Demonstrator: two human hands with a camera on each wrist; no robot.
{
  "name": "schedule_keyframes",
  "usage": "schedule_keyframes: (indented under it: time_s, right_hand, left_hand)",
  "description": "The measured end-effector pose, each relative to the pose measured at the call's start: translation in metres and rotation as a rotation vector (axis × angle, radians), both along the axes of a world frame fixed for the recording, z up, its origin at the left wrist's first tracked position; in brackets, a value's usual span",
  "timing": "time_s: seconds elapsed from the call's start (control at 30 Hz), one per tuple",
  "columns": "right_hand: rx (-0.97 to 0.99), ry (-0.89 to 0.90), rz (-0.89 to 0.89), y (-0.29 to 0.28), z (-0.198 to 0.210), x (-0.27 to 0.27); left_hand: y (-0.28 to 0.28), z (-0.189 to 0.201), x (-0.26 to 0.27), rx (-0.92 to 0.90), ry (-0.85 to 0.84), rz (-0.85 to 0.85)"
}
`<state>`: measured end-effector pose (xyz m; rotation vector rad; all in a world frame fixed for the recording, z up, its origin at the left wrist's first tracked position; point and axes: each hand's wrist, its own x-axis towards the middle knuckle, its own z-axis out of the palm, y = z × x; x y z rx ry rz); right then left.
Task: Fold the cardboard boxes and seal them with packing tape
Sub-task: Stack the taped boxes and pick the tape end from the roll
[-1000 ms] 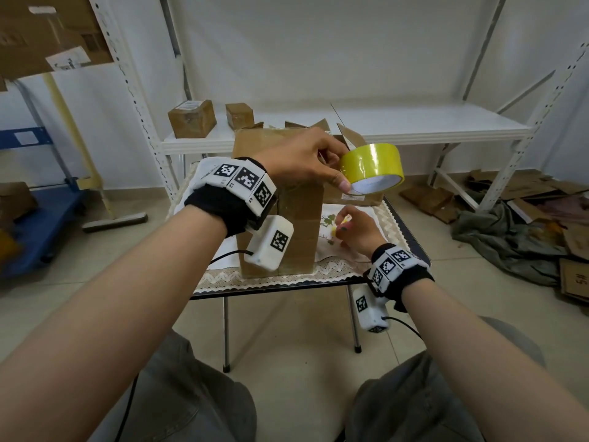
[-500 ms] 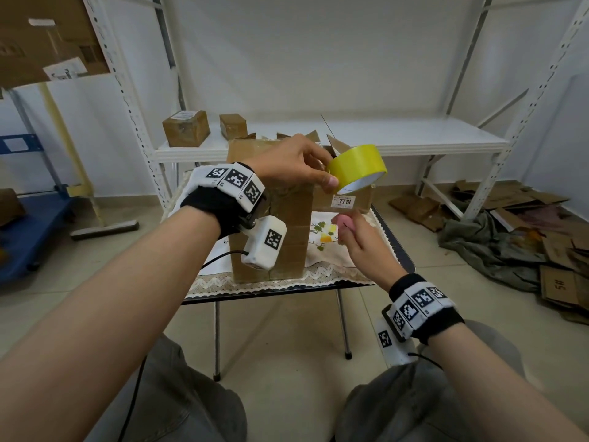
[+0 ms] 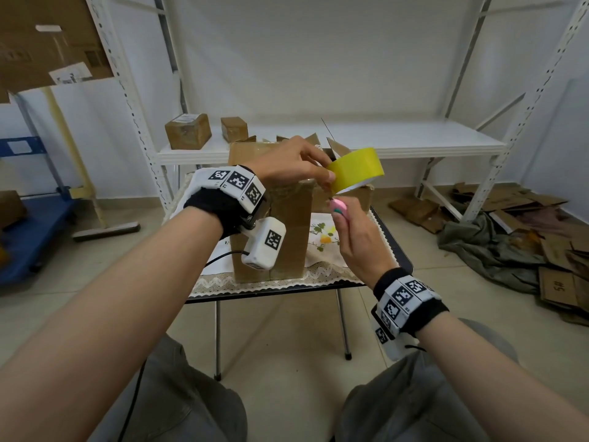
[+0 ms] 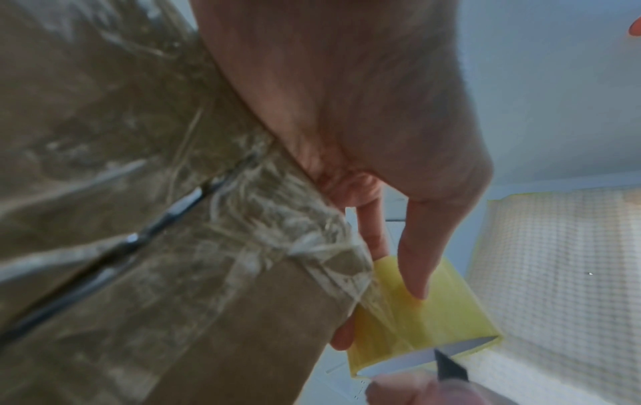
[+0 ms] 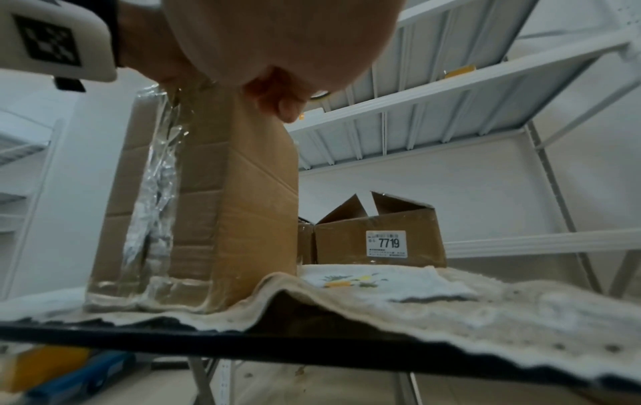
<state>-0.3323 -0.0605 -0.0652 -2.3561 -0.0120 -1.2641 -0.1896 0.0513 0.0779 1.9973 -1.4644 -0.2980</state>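
A tall cardboard box stands upright on the small table, with clear tape wrinkled over its top seam. My left hand grips the yellow tape roll just off the box's top right corner, thumb on the roll's face. A strip of tape runs from the roll to the box. My right hand holds a pink cutter just under the roll, its dark blade pointing up at the tape. In the right wrist view the tall box shows taped side seams.
An open box with a 7719 label sits behind the tall one on the embroidered cloth. Two small boxes rest on the white shelf. Flattened cardboard and a grey cloth lie on the floor at right; a blue cart stands at left.
My right hand has risen from the table with the pink cutter to just below the tape roll. The left hand keeps its hold on the roll at the box top.
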Motion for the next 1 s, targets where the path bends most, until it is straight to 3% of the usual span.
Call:
schedule_keyframes:
  time_s: [0.23,0.7,0.83,1.0]
  right_hand:
    - [0.017,-0.077,-0.18,0.016,-0.001,0.008]
    - [-0.031,-0.03,-0.277,0.027,0.001,0.015]
    - [-0.067,0.197,-0.275,0.016,-0.022,0.011]
    - [0.331,0.593,-0.29,-0.024,-0.032,0.031]
  left_hand:
    - [0.003,0.001,-0.007,-0.004,0.011,0.058]
    - [0.001,-0.003,0.0,-0.04,0.035,-0.004]
    - [0.002,-0.004,-0.001,-0.031,0.031,-0.016]
    - [-0.001,-0.005,0.003,-0.015,-0.006,-0.01]
